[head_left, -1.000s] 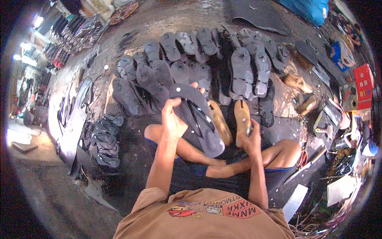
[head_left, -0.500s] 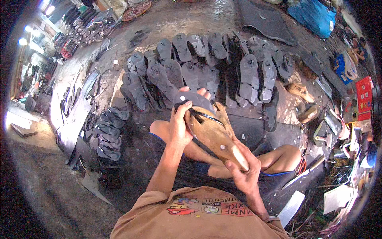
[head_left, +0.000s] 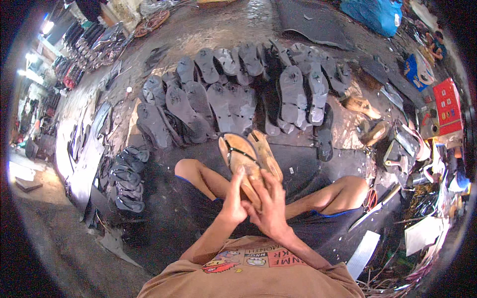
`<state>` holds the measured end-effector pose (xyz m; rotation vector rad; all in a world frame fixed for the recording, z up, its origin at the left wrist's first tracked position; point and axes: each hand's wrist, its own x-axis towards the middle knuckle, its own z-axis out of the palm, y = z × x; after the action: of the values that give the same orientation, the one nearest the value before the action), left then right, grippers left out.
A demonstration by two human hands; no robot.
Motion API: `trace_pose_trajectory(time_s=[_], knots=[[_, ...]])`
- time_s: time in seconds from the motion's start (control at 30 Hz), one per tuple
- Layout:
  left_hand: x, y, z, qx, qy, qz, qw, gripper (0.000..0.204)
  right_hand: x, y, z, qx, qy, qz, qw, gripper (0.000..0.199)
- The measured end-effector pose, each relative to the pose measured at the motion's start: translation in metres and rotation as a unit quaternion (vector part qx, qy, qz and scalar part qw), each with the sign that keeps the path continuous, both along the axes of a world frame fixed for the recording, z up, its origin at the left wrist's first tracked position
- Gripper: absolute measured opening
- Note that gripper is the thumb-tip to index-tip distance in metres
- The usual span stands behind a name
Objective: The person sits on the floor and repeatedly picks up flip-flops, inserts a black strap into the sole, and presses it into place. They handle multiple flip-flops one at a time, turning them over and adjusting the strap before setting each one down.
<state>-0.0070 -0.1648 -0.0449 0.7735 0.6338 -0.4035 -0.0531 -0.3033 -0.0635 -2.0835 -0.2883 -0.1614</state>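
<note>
Left hand (head_left: 233, 203) and right hand (head_left: 270, 204) are both curled round the near end of the strapped wooden last (head_left: 242, 165), rest pokes out ahead.

Hands (head_left: 271, 204) around a seemingly wooden last (head_left: 239, 162)

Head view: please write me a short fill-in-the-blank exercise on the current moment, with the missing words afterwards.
1. The left hand and right hand grip one tan, foot-shaped wooden last, crossed by a shiny ____ strap.
2. In the picture, it is to the ____ of a second tan last.
3. A large blue plastic bag lies toward the upper ____.
Missing words: black; left; right.
</note>
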Motion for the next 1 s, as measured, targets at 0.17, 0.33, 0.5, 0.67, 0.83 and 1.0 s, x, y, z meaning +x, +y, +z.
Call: trace_pose_trajectory(time_s=[0.17,0.33,0.5,0.67,0.83,1.0], knots=[[-0.021,0.032,-0.009,-0.04,-0.055,0.023,0.997,0.065,0.004,-0.035,-0.023,0.472,0.257,-0.027,0.843,0.04],[-0.026,0.026,0.014,-0.086,-0.076,0.028,0.993,0.074,0.0,-0.021,-0.021,0.381,0.284,0.057,0.878,0.046],[-0.036,0.029,0.04,-0.206,-0.154,-0.052,0.965,0.074,-0.038,-0.018,-0.009,0.536,0.408,0.023,0.739,0.037],[-0.039,0.024,0.067,0.004,-0.276,-0.193,0.941,0.092,-0.045,-0.03,-0.03,0.601,0.455,0.118,0.647,0.058],[-0.016,-0.01,0.023,0.23,-0.237,-0.142,0.933,0.091,-0.032,0.001,-0.047,0.689,0.36,-0.126,0.616,0.039],[0.009,-0.013,0.022,0.195,-0.21,-0.12,0.951,0.087,-0.022,-0.013,0.007,0.394,0.177,-0.071,0.899,0.091]])
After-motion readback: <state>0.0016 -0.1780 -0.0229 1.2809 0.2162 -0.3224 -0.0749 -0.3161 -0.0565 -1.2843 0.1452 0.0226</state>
